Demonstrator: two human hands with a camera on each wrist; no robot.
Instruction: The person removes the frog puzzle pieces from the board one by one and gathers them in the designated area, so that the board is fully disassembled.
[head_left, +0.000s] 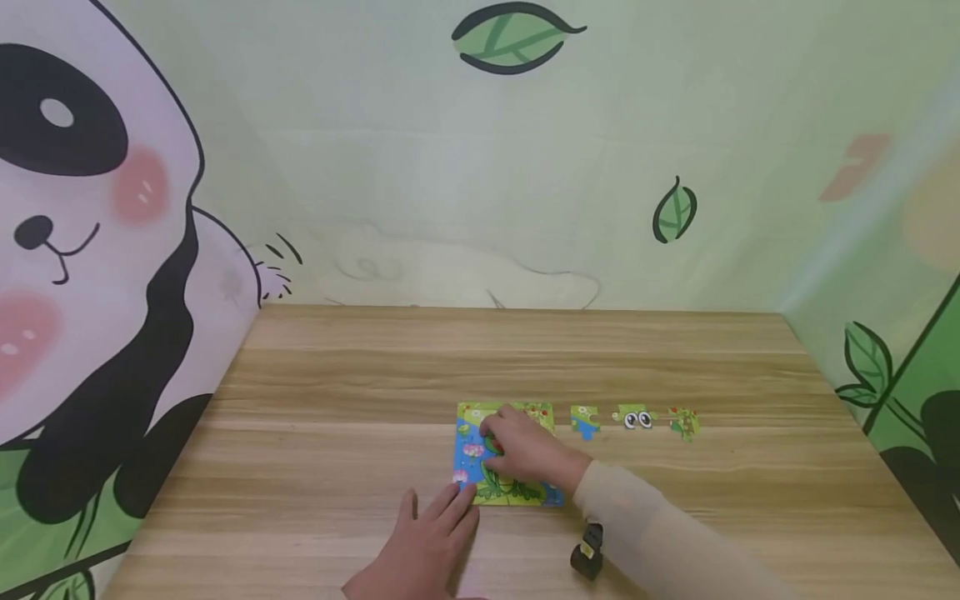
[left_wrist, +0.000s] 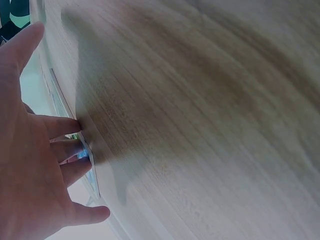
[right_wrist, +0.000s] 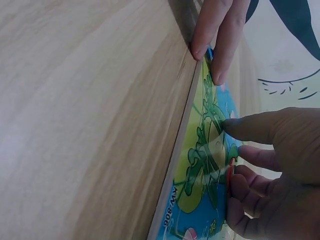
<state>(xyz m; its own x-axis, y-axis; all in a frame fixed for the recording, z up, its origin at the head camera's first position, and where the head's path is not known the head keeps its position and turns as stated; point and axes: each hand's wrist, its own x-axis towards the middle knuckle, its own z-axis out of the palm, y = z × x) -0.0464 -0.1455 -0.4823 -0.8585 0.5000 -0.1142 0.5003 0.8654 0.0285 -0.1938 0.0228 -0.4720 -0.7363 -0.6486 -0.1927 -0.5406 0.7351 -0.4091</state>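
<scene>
A frog jigsaw puzzle lies flat on the wooden table, its tray marked KW-806 along one edge in the right wrist view. Over its middle, my right hand bends its thumb and fingers about a green and red puzzle piece. That piece's red part shows beside the curled fingers in the right wrist view; the hand hides much of the puzzle. My left hand has its fingers spread, with the tips at the puzzle's near left corner. From the left wrist, those fingers reach the tray's edge.
Right of the puzzle, three loose pieces lie in a row: a blue and green piece, a piece with two eyes and a leafy piece with red dots. A black wrist device sits by the right sleeve. A panda-painted wall backs the table.
</scene>
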